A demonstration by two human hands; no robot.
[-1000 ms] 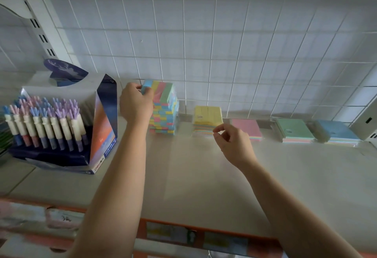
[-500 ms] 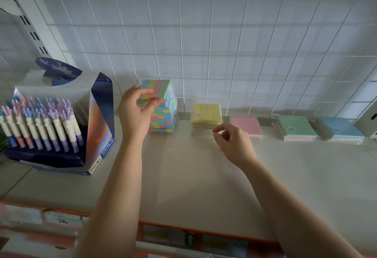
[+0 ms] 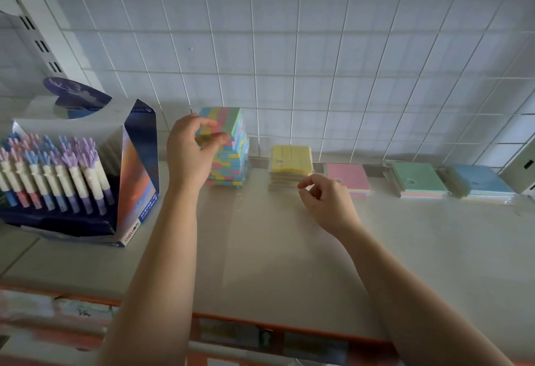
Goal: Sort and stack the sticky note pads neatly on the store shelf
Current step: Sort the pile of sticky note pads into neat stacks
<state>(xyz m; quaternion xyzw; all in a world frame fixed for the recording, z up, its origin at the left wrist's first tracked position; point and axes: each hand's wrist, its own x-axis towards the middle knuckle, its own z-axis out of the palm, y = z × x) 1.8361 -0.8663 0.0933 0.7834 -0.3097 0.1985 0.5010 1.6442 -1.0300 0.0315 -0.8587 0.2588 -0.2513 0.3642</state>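
A tall stack of striped multicolour sticky note pads (image 3: 233,163) stands at the back of the shelf (image 3: 275,249). My left hand (image 3: 191,151) is at its near left corner, thumb and fingers pinching the front edge of the top pad (image 3: 228,115). To the right lie a low yellow pad stack (image 3: 291,160), a pink stack (image 3: 347,177), a green stack (image 3: 417,180) and a blue stack (image 3: 480,180), all in one row. My right hand (image 3: 327,200) hovers just in front of the yellow stack, fingers loosely curled, holding nothing.
A display box of pens (image 3: 72,177) with pastel caps stands at the left, close to my left forearm. A wire grid panel (image 3: 289,47) backs the shelf. A white box (image 3: 521,171) sits at the far right. An orange rail (image 3: 289,328) edges the front.
My left hand slid from the top left side of the multicolour stack to its near corner, fingers now at the top pad's front edge. My right hand has barely moved.
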